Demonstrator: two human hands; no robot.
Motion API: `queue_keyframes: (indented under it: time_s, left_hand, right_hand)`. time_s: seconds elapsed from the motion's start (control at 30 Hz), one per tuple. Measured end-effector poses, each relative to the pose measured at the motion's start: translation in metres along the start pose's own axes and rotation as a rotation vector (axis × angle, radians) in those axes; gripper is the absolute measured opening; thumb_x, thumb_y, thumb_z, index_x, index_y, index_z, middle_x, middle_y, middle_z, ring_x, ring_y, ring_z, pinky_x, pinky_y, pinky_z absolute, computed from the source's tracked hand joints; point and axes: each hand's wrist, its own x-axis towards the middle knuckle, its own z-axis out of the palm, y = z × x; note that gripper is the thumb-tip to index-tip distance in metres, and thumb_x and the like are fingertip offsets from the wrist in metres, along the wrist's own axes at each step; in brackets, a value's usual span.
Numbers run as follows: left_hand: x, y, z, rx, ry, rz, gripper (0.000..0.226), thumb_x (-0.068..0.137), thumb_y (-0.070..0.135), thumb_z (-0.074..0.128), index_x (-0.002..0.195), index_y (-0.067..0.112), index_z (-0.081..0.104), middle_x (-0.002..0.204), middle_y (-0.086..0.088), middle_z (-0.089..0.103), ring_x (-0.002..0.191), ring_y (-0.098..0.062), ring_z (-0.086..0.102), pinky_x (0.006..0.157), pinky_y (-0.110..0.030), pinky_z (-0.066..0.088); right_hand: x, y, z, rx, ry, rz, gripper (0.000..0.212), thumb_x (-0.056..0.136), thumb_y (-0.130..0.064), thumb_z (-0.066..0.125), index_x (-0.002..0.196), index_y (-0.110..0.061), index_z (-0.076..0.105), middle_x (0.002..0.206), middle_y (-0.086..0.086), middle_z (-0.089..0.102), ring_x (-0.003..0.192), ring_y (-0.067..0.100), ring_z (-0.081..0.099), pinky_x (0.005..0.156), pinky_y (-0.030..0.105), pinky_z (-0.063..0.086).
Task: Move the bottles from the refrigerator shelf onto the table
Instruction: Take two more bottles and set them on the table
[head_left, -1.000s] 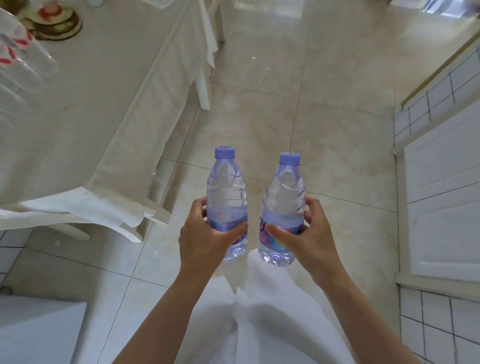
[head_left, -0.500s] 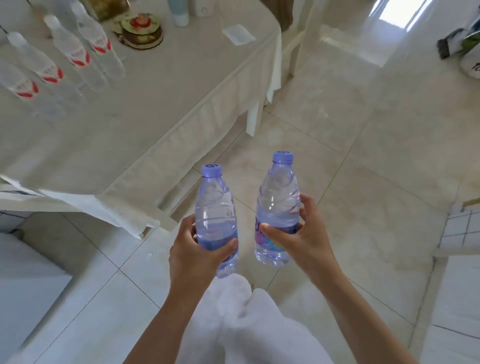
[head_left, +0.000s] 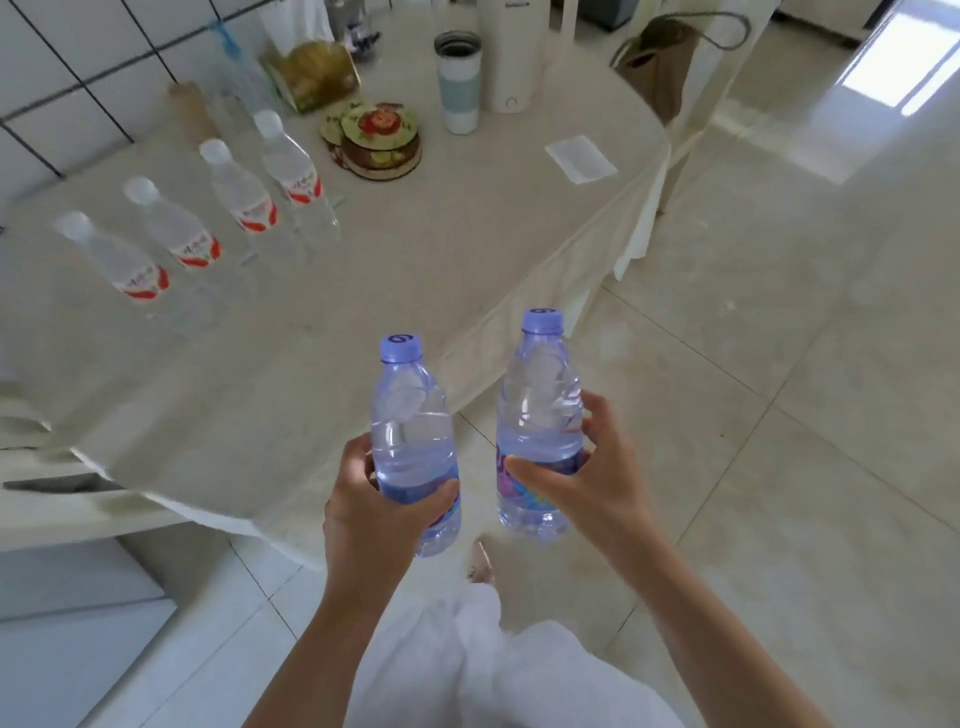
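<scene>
Left hand (head_left: 382, 512) grips left purple-capped bottle (head_left: 413, 447), right hand (head_left: 587, 483) grips right purple-capped bottle (head_left: 537, 421), both upright, held in air at tabletop (head_left: 363, 291) edge. Four red-label bottles (head_left: 208, 218) stand on tabletop.

Two purple-capped bottles, left (head_left: 413, 447) and right (head_left: 540, 431), are upright, side by side and apart, off the worktop (head_left: 415, 249). Four red-labelled bottles (head_left: 218, 218) stand on it in a row.
</scene>
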Motion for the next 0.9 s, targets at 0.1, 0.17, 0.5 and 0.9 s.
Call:
queue_keyframes:
  time_s: [0.1,0.17,0.5,0.9]
  left_hand:
    - [0.037,0.009,-0.009,-0.021,0.009,-0.021,0.066,0.044,0.049,0.079,0.100,0.021,0.057,0.081,0.006,0.068,0.078,-0.024,0.067,0.063,-0.038,0.055]
    - [0.059,0.015,-0.016,-0.037,0.047,-0.049,0.063,0.047,0.045,0.081,0.100,0.022,0.056,0.083,0.005,0.067,0.081,-0.026,0.066,0.067,-0.040,0.055]
    - [0.164,0.034,-0.032,-0.065,0.238,-0.104,0.062,0.053,0.031,0.091,0.103,0.029,0.054,0.090,0.013,0.067,0.086,-0.023,0.065,0.081,-0.044,0.054]
    - [0.295,0.054,-0.025,-0.201,0.362,-0.251,0.056,0.046,0.042,0.085,0.094,0.028,0.057,0.080,0.010,0.069,0.071,-0.008,0.065,0.058,-0.025,0.043]
  right_hand:
    - [0.034,-0.020,0.022,-0.002,-0.015,-0.007,0.078,0.043,-0.041,0.078,0.115,-0.034,0.050,0.100,-0.008,0.069,0.088,0.014,0.069,0.081,0.046,0.057]
    - [0.058,-0.031,0.038,-0.009,-0.035,-0.017,0.077,0.042,-0.040,0.079,0.113,-0.035,0.051,0.098,-0.008,0.069,0.088,0.015,0.069,0.081,0.047,0.056]
    - [0.171,-0.084,0.110,-0.082,-0.160,-0.115,0.075,0.040,-0.043,0.077,0.108,-0.036,0.048,0.095,-0.013,0.066,0.085,0.009,0.067,0.075,0.032,0.055]
    - [0.309,-0.143,0.179,-0.284,-0.402,-0.195,0.045,0.055,0.002,0.081,0.082,-0.009,0.047,0.081,0.027,0.060,0.063,0.036,0.050,0.055,0.028,0.041]
